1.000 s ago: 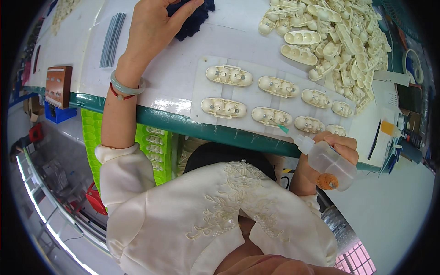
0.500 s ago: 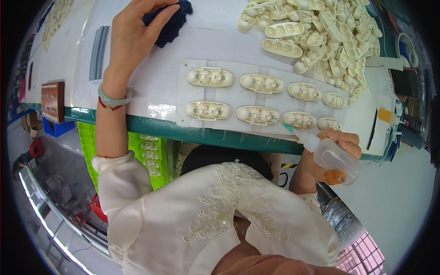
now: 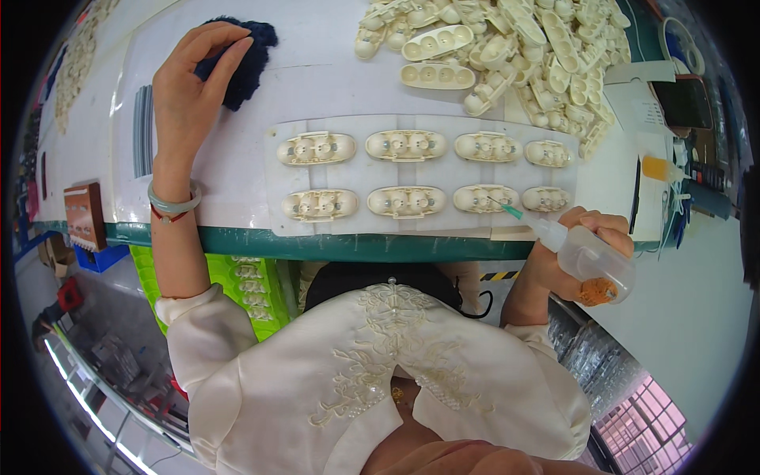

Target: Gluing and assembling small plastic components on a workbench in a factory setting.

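My right hand (image 3: 582,249) is wrapped around a translucent squeeze bottle (image 3: 606,265) with a green-based needle tip (image 3: 511,210) and an orange-brown patch near its bottom end. Its thin needle reaches over the third cream oval plastic casing (image 3: 485,198) in the near row; contact is hard to tell. Two rows of such casings lie on a white board (image 3: 356,176). My left hand (image 3: 194,83) is at the far left, thumb and forefinger tips together over a dark blue fluffy cloth (image 3: 252,71). Whether they pinch the cloth or something small is hidden.
A big heap of cream casings (image 3: 546,47) covers the far right of the table. Grey strips (image 3: 143,131) lie left of my left forearm. A brown block (image 3: 85,215) sits by the green table edge (image 3: 356,247). Below it is a bright green tray (image 3: 218,277) holding casings.
The bottle's needle has moved right from the second near-row casing to the third. The whole view has shifted a little; my left hand stays by the blue cloth.
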Available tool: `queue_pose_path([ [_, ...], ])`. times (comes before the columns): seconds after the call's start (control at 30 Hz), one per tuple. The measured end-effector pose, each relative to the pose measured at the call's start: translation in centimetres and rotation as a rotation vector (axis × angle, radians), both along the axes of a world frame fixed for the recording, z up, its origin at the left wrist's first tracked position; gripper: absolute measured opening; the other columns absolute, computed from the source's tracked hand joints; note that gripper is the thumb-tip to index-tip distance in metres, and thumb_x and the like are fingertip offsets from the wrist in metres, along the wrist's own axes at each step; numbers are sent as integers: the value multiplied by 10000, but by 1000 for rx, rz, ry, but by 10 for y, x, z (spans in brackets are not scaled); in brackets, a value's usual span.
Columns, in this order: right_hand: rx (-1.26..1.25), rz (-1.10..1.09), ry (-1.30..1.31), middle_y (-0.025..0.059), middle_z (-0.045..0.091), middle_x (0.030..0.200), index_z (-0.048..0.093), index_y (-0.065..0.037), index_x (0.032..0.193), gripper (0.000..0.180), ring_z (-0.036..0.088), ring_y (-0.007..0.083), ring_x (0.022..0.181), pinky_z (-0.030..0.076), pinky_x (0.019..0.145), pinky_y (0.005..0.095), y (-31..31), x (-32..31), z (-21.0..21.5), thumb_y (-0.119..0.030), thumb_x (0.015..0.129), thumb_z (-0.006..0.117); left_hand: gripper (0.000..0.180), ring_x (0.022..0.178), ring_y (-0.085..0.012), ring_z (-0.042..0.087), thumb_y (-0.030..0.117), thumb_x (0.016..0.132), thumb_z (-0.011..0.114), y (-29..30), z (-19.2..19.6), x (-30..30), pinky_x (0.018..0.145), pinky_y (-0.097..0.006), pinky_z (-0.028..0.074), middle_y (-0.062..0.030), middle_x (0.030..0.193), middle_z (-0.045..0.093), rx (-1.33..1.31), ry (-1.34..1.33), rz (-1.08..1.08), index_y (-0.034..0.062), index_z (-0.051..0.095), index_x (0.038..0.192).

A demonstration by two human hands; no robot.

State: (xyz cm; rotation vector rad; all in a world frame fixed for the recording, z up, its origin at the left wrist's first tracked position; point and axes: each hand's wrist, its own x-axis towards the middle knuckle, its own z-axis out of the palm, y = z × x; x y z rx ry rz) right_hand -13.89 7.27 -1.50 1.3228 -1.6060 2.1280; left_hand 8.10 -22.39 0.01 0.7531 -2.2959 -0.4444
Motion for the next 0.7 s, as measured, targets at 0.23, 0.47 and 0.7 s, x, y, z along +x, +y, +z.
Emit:
queue_pose_path([
  [0.23, 123, 58, -16, 145, 439, 837, 420, 16, 902, 234, 466, 168, 567, 404, 421, 259, 14, -6, -1, -164, 827, 549, 138, 830, -146, 617, 63, 811, 645, -3, -1, 1, 767, -237, 475, -71, 955, 649, 66, -27, 17, -3, 655, 931],
  [0.47, 203, 44, 113, 145, 439, 846, 421, 12, 918, 262, 472, 167, 573, 397, 421, 263, 13, -12, -2, -154, 808, 592, 131, 831, -140, 613, 66, 817, 644, -2, -3, -1, 765, -236, 477, -68, 958, 648, 56, -33, 5, -3, 658, 928],
  [0.7, 55, -20, -44, 151, 438, 833, 424, 19, 896, 228, 441, 165, 531, 385, 417, 254, 18, -15, 2, -136, 815, 569, 135, 841, -131, 606, 64, 821, 642, -2, -1, -2, 769, -229, 473, -64, 965, 644, 92, -51, 46, -4, 654, 937],
])
